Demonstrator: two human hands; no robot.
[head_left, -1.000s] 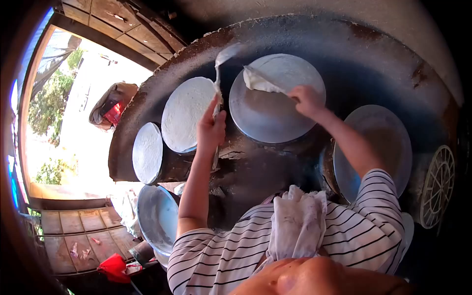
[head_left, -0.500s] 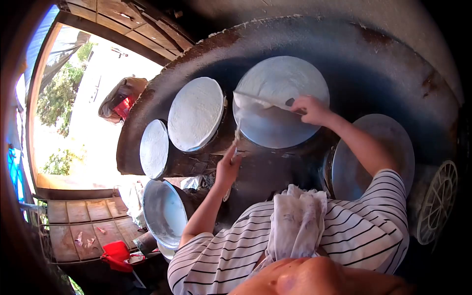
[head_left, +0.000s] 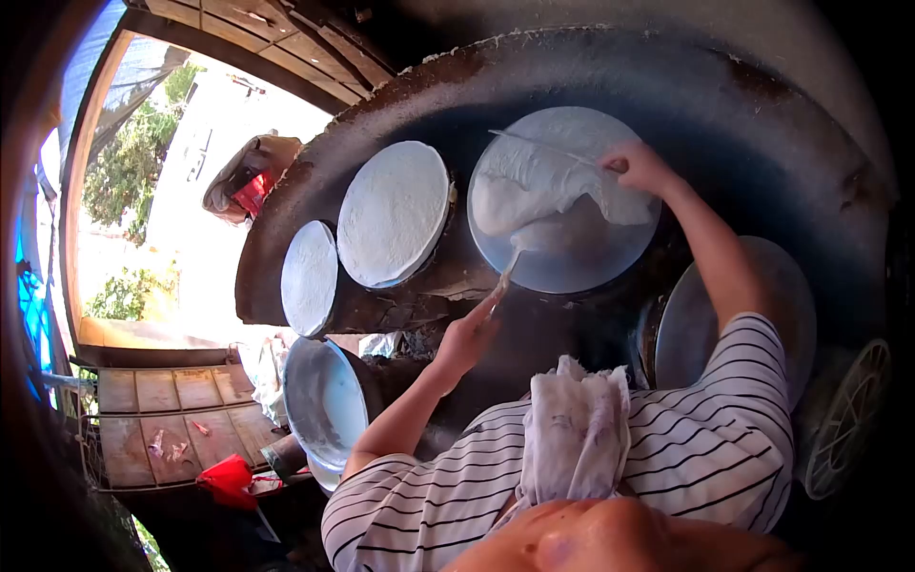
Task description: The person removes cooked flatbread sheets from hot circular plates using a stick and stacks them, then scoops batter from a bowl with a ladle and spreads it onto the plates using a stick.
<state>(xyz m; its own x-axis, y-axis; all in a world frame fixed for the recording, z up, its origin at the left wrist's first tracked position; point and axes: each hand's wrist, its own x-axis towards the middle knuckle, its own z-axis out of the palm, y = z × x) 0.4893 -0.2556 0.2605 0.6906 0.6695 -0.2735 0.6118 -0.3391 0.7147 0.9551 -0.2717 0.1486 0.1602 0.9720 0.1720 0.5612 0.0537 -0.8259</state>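
Observation:
A large round griddle (head_left: 562,270) in front of me carries a white, wet-looking layer of batter (head_left: 519,200). The layer is heaped and rippled, its near edge ragged, with bare metal on the near side. My right hand (head_left: 637,170) is closed around the end of a long thin scraper (head_left: 543,146) lying across the griddle's far part. In my left hand (head_left: 465,340) is the handle of a spatula (head_left: 505,278); its pale flat end rests at the near edge of the batter. Steam or haze blurs that end.
To the left, two round griddles (head_left: 396,214) (head_left: 310,276) bear smooth white layers. A deep metal basin (head_left: 329,405) with whitish liquid stands at lower left. Another round plate (head_left: 753,315) is under my right forearm. A curved dark hood wall (head_left: 667,71) rises behind; a spoked wheel (head_left: 848,419) is at right.
My right hand has moved up and rightward with the scraper toward the far rim. My left hand has brought the spatula right, onto the griddle. The batter now looks bunched and wrinkled.

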